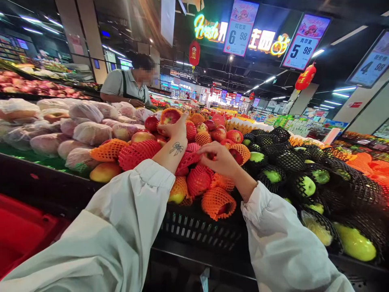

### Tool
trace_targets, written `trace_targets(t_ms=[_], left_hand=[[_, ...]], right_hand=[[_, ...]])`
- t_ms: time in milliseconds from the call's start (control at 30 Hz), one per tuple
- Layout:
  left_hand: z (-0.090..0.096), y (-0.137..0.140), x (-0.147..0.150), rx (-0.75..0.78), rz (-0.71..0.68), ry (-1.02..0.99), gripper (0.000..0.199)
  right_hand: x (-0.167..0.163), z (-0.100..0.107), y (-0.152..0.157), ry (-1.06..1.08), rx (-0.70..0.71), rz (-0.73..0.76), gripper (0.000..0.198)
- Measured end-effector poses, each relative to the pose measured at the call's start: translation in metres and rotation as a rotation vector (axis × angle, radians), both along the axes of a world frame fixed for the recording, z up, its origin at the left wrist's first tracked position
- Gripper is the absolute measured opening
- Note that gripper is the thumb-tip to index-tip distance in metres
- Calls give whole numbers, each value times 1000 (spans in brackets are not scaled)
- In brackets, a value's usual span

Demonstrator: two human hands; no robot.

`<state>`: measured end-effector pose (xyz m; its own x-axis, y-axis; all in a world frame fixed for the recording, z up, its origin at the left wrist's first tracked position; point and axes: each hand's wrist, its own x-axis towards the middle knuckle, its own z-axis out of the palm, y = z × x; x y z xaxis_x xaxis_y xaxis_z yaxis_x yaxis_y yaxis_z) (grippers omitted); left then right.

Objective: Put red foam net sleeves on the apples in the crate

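The left hand (175, 130) grips an apple (170, 116) atop the pile. The right hand (221, 159), fingers curled, seems to pinch a netted apple (235, 154) beside it.

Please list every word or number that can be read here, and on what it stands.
"Fresh": yellow-green neon sign.
"6.98": hanging pink-topped price board.
"5.98": tilted second price board.
"4.98": grey price board at right edge.
Chinese characters on the boards and distant aisle signs: too small or blurred.
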<state>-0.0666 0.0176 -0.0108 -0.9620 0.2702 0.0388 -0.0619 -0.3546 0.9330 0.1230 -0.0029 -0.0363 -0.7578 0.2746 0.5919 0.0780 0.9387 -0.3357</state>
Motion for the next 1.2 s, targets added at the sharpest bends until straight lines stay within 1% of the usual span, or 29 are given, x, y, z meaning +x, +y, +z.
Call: trace_targets(t_ms=[67, 100, 200, 267, 333, 400, 467, 567, 633, 700, 767, 833, 867, 933, 1000, 1033, 1067, 1100, 1133, 1167, 1200], left_hand=[[2, -6, 0, -75, 73, -22, 105], [2, -8, 0, -98, 79, -3, 103], [1, -11, 2, -108, 59, 84, 101], [0, -12, 4, -103, 53, 128, 101], [0, -15, 7, -162, 41, 217, 100], [0, -20, 10, -307, 14, 369, 97], [0, -26, 13, -514, 8, 556, 96], [0, -31, 17, -777, 30, 750, 93], [-1, -31, 18, -898, 6, 795, 95], [-2, -29, 18, -987, -54, 799, 106], [-2, -28, 18, -1043, -116, 779, 115], [-2, -27, 18, -1064, -137, 758, 115], [-2, -27, 18, -1061, -141, 752, 114], [-2, -27, 19, -1042, -158, 741, 114], [-2, -27, 19, -981, -157, 753, 112], [-2, -26, 19, -910, -137, 778, 107], [-1, -24, 20, -795, -116, 818, 98], [-1, -22, 20, -634, -118, 858, 84], [-1, -19, 21, -452, -171, 878, 66], [-1, -15, 22, -275, -282, 864, 49], [-2, -12, 23, -125, -430, 823, 38]], right_hand=[[2, 4, 1, 166, -1, -159, 16], [4, 6, 2, 217, 5, -207, 16], [8, 10, 8, 308, 6, -284, 15], [9, 11, 14, 379, -16, -382, 11], [11, 11, 21, 491, -18, -487, 4], [14, 11, 27, 615, 21, -548, 16], [18, 10, 33, 713, 79, -576, 28], [22, 8, 39, 786, 124, -612, 41], [23, 7, 44, 805, 115, -640, 46], [21, 5, 49, 812, 85, -674, 48], [18, 2, 55, 835, 29, -715, 55], [15, -1, 61, 870, -36, -751, 67], [14, -2, 63, 890, -58, -762, 71], [13, -4, 68, 917, -57, -758, 73], [14, -5, 70, 915, 0, -710, 68], [15, -5, 70, 902, 36, -674, 64], [16, -4, 69, 886, 67, -635, 60], [16, -4, 67, 868, 92, -597, 54], [17, -3, 65, 849, 108, -561, 48], [17, -2, 62, 831, 116, -530, 42], [17, -1, 59, 816, 117, -503, 37]])
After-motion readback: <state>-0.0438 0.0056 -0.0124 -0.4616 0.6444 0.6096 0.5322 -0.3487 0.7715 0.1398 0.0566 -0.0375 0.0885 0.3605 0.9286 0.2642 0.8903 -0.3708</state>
